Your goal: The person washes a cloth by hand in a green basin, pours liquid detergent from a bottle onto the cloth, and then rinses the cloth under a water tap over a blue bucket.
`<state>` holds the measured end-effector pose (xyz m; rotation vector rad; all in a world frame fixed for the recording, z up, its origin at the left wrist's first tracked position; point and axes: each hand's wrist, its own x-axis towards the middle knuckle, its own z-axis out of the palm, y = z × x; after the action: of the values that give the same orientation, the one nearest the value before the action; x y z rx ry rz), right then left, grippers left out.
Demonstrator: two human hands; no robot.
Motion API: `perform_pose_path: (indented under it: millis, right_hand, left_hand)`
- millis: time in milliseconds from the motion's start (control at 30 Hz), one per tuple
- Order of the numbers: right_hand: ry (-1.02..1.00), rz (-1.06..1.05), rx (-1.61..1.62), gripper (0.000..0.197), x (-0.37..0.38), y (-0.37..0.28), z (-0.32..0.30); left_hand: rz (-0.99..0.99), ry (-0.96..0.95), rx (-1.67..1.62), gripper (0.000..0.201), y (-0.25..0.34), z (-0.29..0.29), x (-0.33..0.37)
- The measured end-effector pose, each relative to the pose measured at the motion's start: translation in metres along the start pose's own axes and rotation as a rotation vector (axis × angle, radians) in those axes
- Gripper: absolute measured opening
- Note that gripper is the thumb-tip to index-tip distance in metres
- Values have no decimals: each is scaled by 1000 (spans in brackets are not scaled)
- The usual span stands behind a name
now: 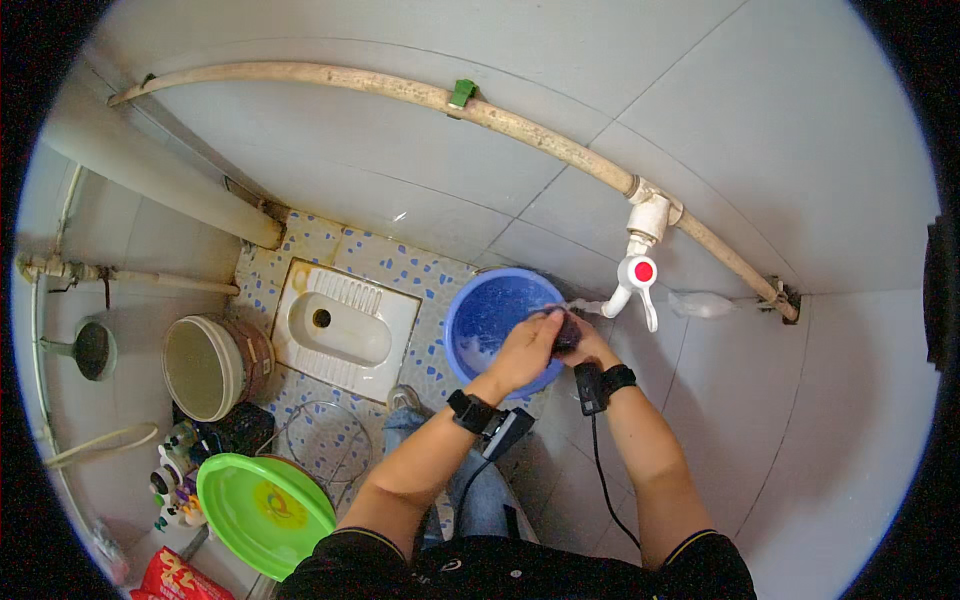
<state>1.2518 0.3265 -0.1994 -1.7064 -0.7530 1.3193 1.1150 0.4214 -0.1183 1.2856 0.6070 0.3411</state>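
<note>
Both my hands meet over the right side of a blue bucket (459, 352). Between them is a small dark purplish-black thing (568, 336), too covered by fingers to name its kind. My left hand (530, 350) closes on it from the left, and my right hand (592, 345) cups it from the right. A white tap (630, 285) with a red dot on its handle is just right of them, and water (585, 305) runs from its spout toward the hands. Foamy water (490, 330) shows in the bucket.
A squat toilet (400, 340) is set in the floor left of the bucket. Farther left stand a pale bucket (195, 370), a wire rack (328, 440) and a green basin (235, 500). A pipe (400, 92) runs along the wall above. Cables (600, 460) hang from my wrist straps.
</note>
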Motion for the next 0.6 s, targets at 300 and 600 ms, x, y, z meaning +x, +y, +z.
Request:
perform_pose_path:
  millis: [300,600]
  right_hand:
    - [99,369,267,34,-11,-77,6]
    - [440,-193,-601,22,2,-58,26]
  left_hand:
    - [-425,434,-531,30,-87,-25,8]
    - [-599,180,-532,39,-46,16,38]
